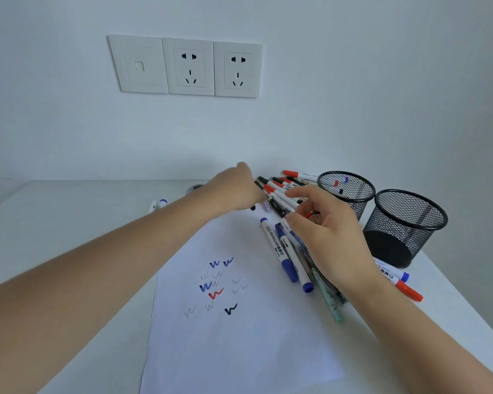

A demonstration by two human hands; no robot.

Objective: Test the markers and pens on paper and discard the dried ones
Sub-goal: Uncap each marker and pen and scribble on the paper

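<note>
Between left hand (234,189) and right hand (329,234) lie the heaped markers (279,191)

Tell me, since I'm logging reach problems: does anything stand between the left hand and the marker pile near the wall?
Nothing visible does. The left hand is at the edge of the marker pile, its fingertips hidden behind the hand. The right hand is over the pile's nearer side, not between them.

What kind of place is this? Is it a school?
Probably a desk at home or in an office, hard to say which. A white table stands against a wall with sockets, and on it are mesh pen cups, markers and a scribbled test paper.
</note>
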